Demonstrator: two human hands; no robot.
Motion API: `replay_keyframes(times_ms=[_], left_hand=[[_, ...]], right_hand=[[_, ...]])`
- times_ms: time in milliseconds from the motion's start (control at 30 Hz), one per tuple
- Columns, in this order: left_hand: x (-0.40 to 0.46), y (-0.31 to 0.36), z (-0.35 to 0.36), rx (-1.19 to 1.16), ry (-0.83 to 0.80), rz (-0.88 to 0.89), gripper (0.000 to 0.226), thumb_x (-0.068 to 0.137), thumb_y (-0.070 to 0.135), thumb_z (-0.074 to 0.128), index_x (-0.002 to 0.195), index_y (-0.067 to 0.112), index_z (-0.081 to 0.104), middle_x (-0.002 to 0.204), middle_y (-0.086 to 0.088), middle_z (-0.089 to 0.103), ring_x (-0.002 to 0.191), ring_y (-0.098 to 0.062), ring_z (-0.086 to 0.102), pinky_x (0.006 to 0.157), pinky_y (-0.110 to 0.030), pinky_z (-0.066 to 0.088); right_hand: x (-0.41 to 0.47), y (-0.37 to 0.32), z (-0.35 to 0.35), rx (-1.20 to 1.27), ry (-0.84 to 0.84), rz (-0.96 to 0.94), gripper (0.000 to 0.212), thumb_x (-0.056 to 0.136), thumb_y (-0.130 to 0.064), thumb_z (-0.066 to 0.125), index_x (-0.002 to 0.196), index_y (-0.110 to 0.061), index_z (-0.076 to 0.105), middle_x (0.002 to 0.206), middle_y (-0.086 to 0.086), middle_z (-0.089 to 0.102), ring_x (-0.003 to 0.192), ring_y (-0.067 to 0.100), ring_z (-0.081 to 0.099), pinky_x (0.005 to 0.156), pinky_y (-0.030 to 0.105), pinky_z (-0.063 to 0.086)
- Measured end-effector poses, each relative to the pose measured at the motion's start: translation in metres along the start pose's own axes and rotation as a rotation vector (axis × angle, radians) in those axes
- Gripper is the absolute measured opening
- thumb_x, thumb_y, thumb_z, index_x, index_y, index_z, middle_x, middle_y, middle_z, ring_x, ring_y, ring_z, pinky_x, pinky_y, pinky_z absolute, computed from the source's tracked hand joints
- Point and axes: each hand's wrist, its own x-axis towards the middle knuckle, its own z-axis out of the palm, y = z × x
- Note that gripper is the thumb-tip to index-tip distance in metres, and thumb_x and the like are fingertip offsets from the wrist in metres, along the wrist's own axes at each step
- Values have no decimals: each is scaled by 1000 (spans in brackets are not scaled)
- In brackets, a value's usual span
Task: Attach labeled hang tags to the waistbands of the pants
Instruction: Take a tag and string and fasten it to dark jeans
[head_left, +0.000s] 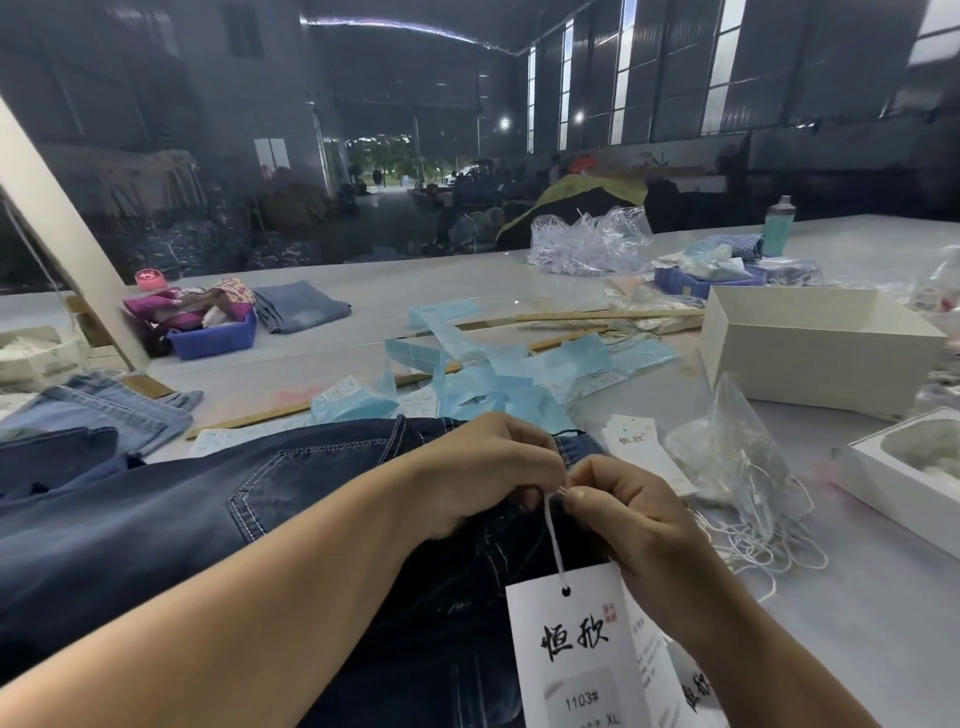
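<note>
Dark blue jeans (171, 514) lie across the table in front of me, back pocket up, waistband toward the right. My left hand (483, 470) and my right hand (631, 519) meet over the waistband, both pinching the top of a white string (553, 535). The string runs down to a white hang tag (571, 649) printed with black characters and "1103# XL", which hangs below my hands. A second white tag (641, 452) lies on the table just right of the waistband.
Light blue paper scraps (493, 374) and wooden rulers (608, 315) lie beyond the jeans. A clear bag with loose white strings (743, 467) sits right, with a white box (810, 353) behind. Lighter jeans (93, 410) lie left, a blue bin (213, 338) farther back.
</note>
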Motion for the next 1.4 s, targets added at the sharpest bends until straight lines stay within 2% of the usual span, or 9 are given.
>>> replay_keyframes(times_ms=[267,367,433,600,700,800,967,1200,1400], left_hand=[[18,17,15,434,-51,22,36,84,56,64,66,24,66,56,12,52,48,-1,44,46,-16,33],[35,29,27,591,-37,93,35,91,48,61,68,21,65,55,11,56,48,-2,46,43,-15,32],[48,37,37,655,-24,99,33,92,45,60,71,20,66,62,8,60,52,-5,47,46,-21,34],[88,45,55,1035,-263,-59,35,95,41,55,103,10,69,97,-5,71,87,-21,64,70,-29,46],[119,44,63,1237,-364,-99,31,96,34,56,81,8,61,76,-2,63,64,-16,54,57,-28,39],[154,44,71,1364,-350,-92,33,97,25,54,67,11,52,64,-1,52,56,-15,47,62,-29,39],[197,28,95,1413,-317,59,26,95,15,49,70,8,52,71,-3,48,70,-23,49,70,-32,40],[234,-5,142,1427,-456,259,21,96,14,50,76,12,51,72,2,50,62,-13,47,48,-26,32],[242,-55,164,1237,-431,87,29,91,29,59,69,15,46,70,-1,48,69,-20,53,58,-30,41]], right_hand=[[0,6,-22,323,223,42,20,80,-21,52,62,-19,60,59,9,49,51,19,46,47,30,40],[2,10,-34,395,358,18,38,98,-11,43,65,-17,61,62,10,55,53,17,52,50,29,46],[5,13,-45,392,470,49,31,100,-10,40,74,-11,56,60,8,56,53,16,54,51,31,48],[15,28,-85,294,616,235,20,102,-16,43,85,-11,52,65,10,68,55,24,61,54,36,49],[22,45,-109,4,653,252,17,96,-11,53,82,-7,60,56,2,65,46,10,57,44,23,46],[29,62,-132,-402,702,213,20,90,-12,58,71,-14,65,55,-3,65,47,1,57,44,12,42],[37,93,-160,-540,685,338,21,88,-13,60,68,-16,64,63,0,65,62,17,59,55,26,44],[24,136,-164,-651,709,412,22,83,-11,64,62,-17,65,59,0,64,62,16,59,56,30,44],[20,152,-160,-680,716,366,18,82,-13,66,70,-25,69,63,-11,66,65,1,60,55,19,43]])
